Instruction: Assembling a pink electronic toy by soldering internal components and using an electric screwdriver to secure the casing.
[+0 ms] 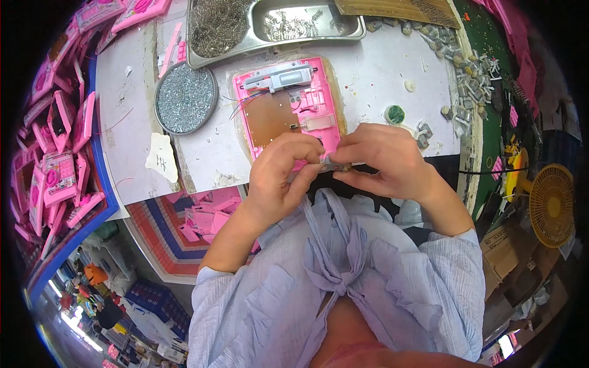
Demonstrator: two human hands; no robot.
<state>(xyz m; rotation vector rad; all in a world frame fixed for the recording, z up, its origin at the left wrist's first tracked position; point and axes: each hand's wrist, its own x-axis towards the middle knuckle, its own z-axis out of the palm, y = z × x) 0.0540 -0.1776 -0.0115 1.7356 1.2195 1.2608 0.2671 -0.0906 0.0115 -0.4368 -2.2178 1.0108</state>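
Pale-blue blouse [264,288] cloth lay closest to my view, its bow tied just on the wearer's side of both hands. Left hand [279,168] and right hand [386,156] were nearly closed, fingertips pinched together on a small grey part [329,162] between them. Fingers hid much of it, so I couldn't tell its full shape. I judged it light and stiff, easy to fumble, best taken by its ends between thumb and forefinger. Just beyond the hands lay the pink case [318,70], which I took for thin, rigid plastic, safest held by its rim, clear of the brown board [270,116] and delicate wires [239,107].

Under it, the white counter [380,80] carried scraps. Screws [186,98] filled a dish beyond the left hand; springs [218,27] sat in a steel tray [273,47] farther out. Grey blocks [469,80] were strewn beyond the right hand. Pink toys [58,178] heaped up well left of the left hand, and a yellow fan [551,205] stood well right of the right.
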